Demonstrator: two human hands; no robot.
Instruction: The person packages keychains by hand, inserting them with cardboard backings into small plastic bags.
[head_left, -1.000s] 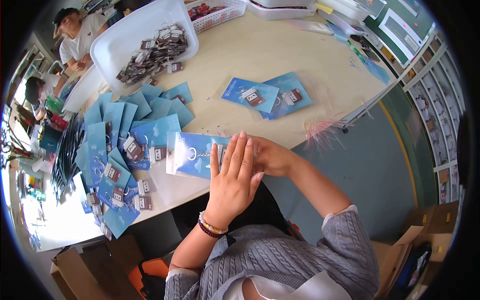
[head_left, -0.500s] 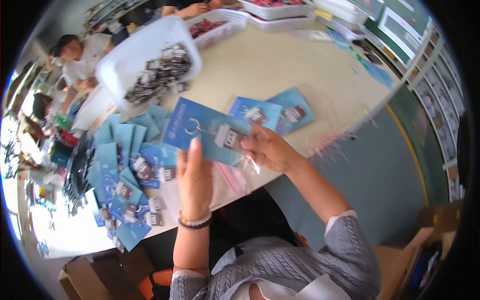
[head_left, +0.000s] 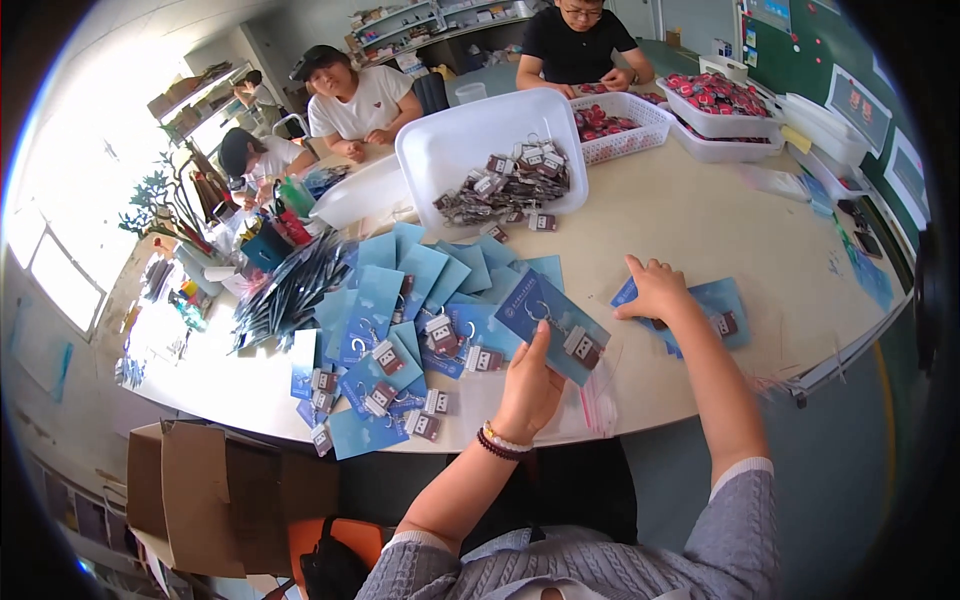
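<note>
Tilting toward the person, a white tub [head_left: 470, 150] is seen on the round table [head_left: 720, 220] with a heap of small dark keychains [head_left: 510, 185] inside; behind it a white basket [head_left: 640, 125] and trays [head_left: 725, 120] are filled with red pieces. A blue card [head_left: 545, 318] bearing a keychain is held above the table edge, pinched by the raised left hand [head_left: 528, 390], thumb on top; the right hand [head_left: 655, 292] is laid palm-down, unclenched, on a small pile of blue cards [head_left: 722, 300], while many more carded keychains [head_left: 400, 340] are fanned out to the left.
</note>
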